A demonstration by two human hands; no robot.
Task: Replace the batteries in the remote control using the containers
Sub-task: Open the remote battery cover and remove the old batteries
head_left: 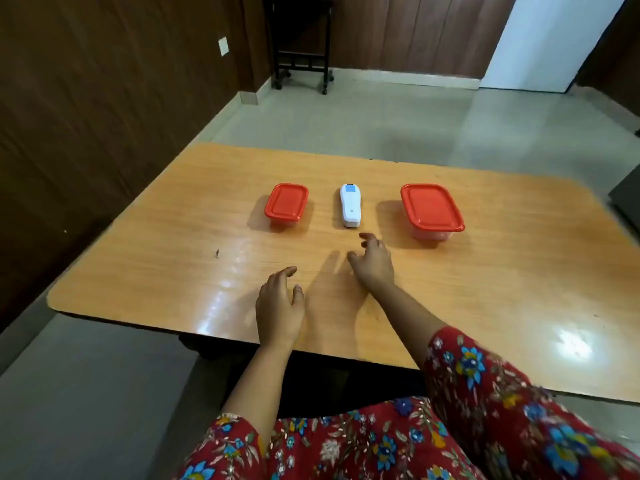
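A white remote control [350, 206] lies face up at the middle of the wooden table [173, 258], its small blue screen at the far end. To its left stands a small clear container with a red lid [286, 205], closed. To its right stands a larger clear container with a red lid [430, 209], also closed. What the containers hold is hidden. My right hand [374, 261] hovers just short of the remote's near end, fingers spread, holding nothing. My left hand [278, 306] is lower and nearer the front edge, fingers loosely apart and empty.
The table's front edge runs close to my body. Dark wood panelling rises on the left. Beyond the table lie a tiled floor, a black wheeled stand [300, 43] at the back and a white door [543, 39] at the back right.
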